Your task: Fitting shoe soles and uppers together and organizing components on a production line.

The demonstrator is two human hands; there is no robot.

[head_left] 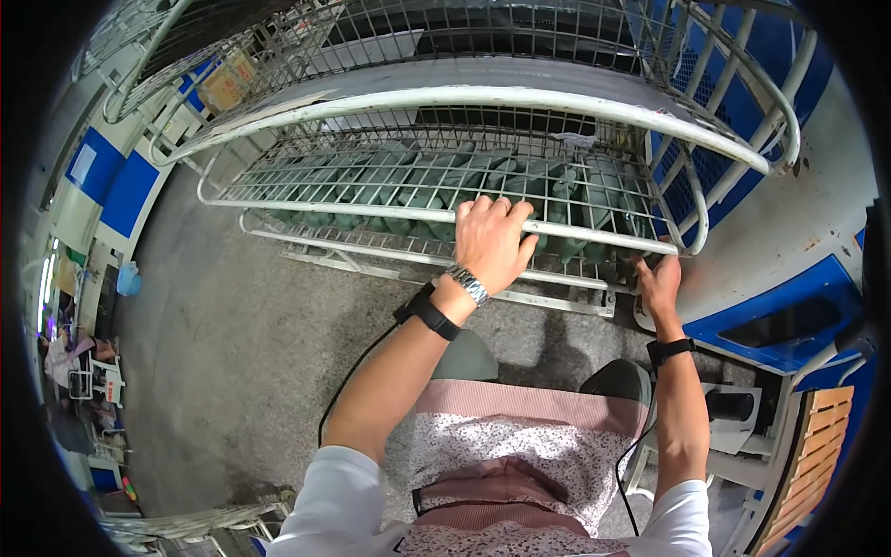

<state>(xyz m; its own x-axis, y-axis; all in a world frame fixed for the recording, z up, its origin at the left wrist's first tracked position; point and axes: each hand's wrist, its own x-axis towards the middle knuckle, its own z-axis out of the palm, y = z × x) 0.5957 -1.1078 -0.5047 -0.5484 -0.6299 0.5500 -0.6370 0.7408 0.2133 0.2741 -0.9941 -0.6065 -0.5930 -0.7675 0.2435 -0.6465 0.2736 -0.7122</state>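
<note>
Gripping a white wire cage cart (445,190) with both hands on a grey concrete floor (241,353).
Head view: the left hand (489,243) curls closed over the cart's front top rail; the right hand (659,286) clasps the lower corner frame. Green-grey sacks (436,181) lie packed inside the cart, just beyond the hands.

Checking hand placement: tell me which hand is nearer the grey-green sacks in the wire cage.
Left. The left hand grips the cage's front rail, directly over the grey-green sacks. The right hand sits lower, at the cage's bottom right corner, beside and below them.
</note>
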